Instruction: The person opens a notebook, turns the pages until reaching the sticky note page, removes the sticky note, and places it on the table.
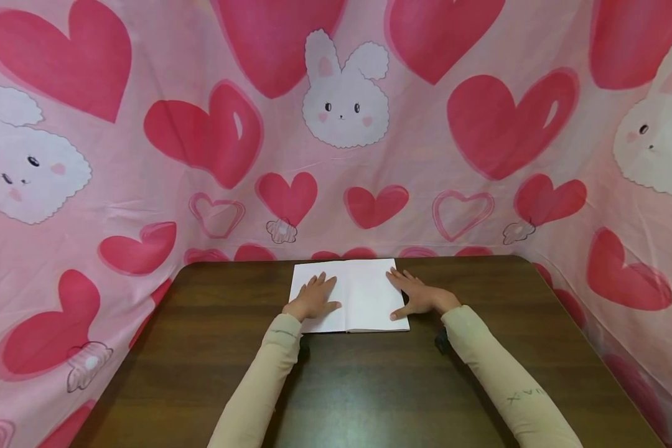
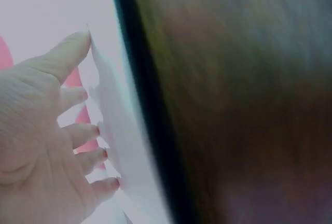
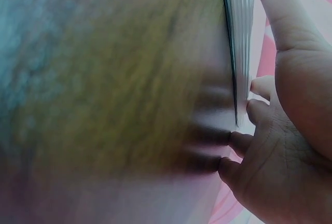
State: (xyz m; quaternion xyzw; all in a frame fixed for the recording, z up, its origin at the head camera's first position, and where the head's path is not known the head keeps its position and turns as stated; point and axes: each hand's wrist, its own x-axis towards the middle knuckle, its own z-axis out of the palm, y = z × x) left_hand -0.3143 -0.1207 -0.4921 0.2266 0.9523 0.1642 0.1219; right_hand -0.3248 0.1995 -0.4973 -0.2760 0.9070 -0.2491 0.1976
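An open book with blank white pages (image 1: 366, 298) lies flat near the far edge of the table, its fold running down the middle. My left hand (image 1: 312, 298) rests on the left page with fingers spread; in the left wrist view its fingertips (image 2: 96, 157) touch the white paper. My right hand (image 1: 420, 295) is at the book's right edge, fingers spread and thumb on the page. In the right wrist view, two fingertips (image 3: 224, 166) touch the table beside the book, and the page stack (image 3: 241, 42) shows edge-on over a dark cover.
The brown wooden table (image 1: 358, 392) spreads out in front of the book. A pink cloth (image 1: 325, 162) printed with hearts and rabbits hangs behind the table and along both sides. Dark wrist devices (image 1: 442, 341) sit under the sleeves.
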